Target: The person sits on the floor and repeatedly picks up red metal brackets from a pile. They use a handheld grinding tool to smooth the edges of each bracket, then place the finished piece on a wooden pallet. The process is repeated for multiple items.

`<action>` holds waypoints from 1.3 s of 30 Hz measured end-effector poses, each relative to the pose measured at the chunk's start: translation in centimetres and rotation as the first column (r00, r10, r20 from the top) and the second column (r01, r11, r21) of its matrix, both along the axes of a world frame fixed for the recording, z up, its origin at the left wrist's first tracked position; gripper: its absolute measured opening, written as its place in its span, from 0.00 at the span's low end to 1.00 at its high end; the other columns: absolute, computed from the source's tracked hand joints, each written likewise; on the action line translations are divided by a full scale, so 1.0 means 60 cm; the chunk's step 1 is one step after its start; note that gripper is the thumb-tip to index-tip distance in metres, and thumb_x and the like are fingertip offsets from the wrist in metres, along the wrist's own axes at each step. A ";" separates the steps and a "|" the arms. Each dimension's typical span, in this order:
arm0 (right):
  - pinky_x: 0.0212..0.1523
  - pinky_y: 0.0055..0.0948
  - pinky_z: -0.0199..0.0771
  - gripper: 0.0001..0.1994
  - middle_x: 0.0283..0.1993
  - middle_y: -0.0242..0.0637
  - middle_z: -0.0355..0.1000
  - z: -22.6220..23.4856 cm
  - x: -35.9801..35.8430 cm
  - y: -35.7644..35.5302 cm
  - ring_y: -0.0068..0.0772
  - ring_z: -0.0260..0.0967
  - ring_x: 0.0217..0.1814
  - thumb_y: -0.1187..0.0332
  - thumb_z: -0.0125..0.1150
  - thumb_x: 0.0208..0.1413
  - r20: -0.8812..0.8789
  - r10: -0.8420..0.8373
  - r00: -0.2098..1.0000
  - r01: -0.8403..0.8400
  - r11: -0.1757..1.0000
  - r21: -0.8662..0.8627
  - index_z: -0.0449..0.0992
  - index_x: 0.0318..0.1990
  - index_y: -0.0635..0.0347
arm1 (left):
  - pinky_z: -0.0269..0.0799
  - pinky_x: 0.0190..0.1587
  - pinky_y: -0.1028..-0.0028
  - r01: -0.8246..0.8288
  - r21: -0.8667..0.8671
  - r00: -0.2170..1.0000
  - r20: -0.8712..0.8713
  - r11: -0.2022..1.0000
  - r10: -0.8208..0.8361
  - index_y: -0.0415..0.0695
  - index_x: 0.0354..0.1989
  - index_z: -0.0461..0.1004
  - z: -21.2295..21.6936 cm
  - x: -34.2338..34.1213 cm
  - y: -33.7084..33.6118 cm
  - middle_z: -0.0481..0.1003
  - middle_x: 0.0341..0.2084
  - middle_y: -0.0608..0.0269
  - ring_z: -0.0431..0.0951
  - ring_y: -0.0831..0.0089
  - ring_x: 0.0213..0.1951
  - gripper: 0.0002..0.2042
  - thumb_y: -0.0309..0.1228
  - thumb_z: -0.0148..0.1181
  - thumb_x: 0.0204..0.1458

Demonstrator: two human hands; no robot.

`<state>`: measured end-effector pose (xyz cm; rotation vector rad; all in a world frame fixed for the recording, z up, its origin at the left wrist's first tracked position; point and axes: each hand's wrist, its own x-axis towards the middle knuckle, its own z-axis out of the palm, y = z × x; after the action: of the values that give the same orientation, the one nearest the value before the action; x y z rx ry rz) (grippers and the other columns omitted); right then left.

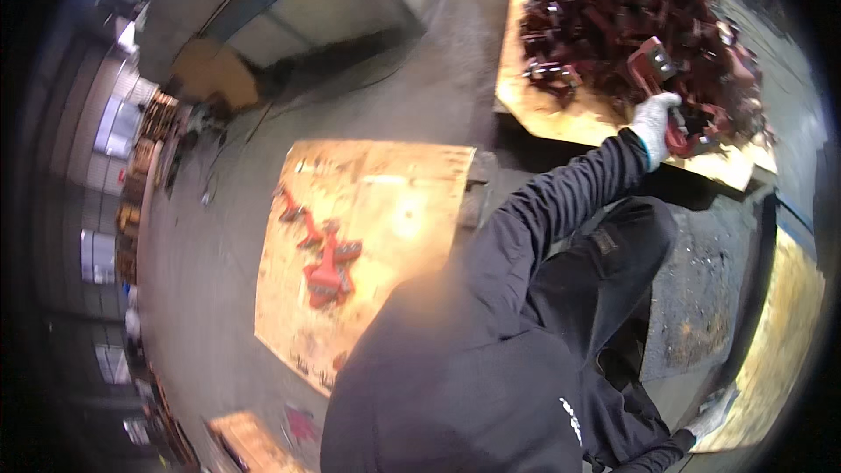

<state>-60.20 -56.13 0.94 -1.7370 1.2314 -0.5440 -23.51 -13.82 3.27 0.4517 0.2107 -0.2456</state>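
My left hand (653, 124), in a pale knit glove, reaches to the front of a large heap of dark red metal parts (613, 13). Its fingers are closed round a red metal bracket (646, 68) with a bright machined face, which stands tilted against the heap. The heap lies on a plywood-topped pallet (561, 121). Down at the lower right, my right hand (714, 414), also gloved, is at the edge of another plywood surface (775, 359). Blur hides its fingers, and I cannot tell whether it holds anything.
Several red metal parts (326, 276) lie together on a second plywood board (377, 188) to the left. My bent leg (604, 263) is between the boards, by a dark worn plate (696, 298). A large grey metal cabinet (298, 22) stands behind; a wooden piece (250, 442) lies at lower left.
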 end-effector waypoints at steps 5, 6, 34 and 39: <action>0.27 0.22 0.56 0.30 0.33 0.26 0.62 0.005 0.018 0.005 0.19 0.58 0.29 0.41 0.54 0.56 -0.142 0.205 0.968 -0.209 0.978 -0.020 0.70 0.58 0.53 | 0.77 0.32 0.60 -0.154 0.761 0.923 -0.117 0.630 0.367 0.40 0.39 0.69 -0.168 -0.204 0.313 0.72 0.29 0.56 0.75 0.61 0.31 0.12 0.36 0.54 0.53; 0.26 0.22 0.54 0.30 0.31 0.25 0.61 0.001 0.015 0.001 0.18 0.56 0.27 0.42 0.55 0.56 -0.141 0.205 0.969 -0.214 0.975 -0.053 0.70 0.59 0.53 | 0.77 0.33 0.60 -0.125 0.816 0.886 -0.164 0.565 0.434 0.39 0.39 0.68 -0.202 -0.256 0.362 0.73 0.30 0.55 0.75 0.60 0.31 0.13 0.37 0.54 0.53; 0.18 0.20 0.59 0.14 0.21 0.25 0.65 -0.051 0.036 0.032 0.15 0.59 0.18 0.61 0.60 0.58 -0.208 0.232 0.950 -0.242 0.970 -0.028 0.74 0.46 0.60 | 0.68 0.55 0.62 0.083 0.857 0.988 -0.139 -0.509 -0.072 0.40 0.55 0.67 -0.289 -0.230 0.488 0.71 0.51 0.44 0.72 0.51 0.52 0.28 0.38 0.64 0.45; 0.13 0.20 0.57 0.12 0.17 0.25 0.62 -0.069 0.022 0.023 0.16 0.58 0.13 0.63 0.59 0.59 -0.224 0.200 0.954 -0.207 0.978 -0.008 0.72 0.47 0.58 | 0.69 0.53 0.60 -0.211 0.823 0.975 0.139 -0.527 -0.173 0.45 0.56 0.65 -0.310 0.029 0.382 0.68 0.50 0.47 0.72 0.50 0.50 0.28 0.35 0.64 0.45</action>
<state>-58.86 -54.76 -3.20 -1.9657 1.1806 -0.2530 -21.77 9.12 -15.35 2.5727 0.1449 0.2071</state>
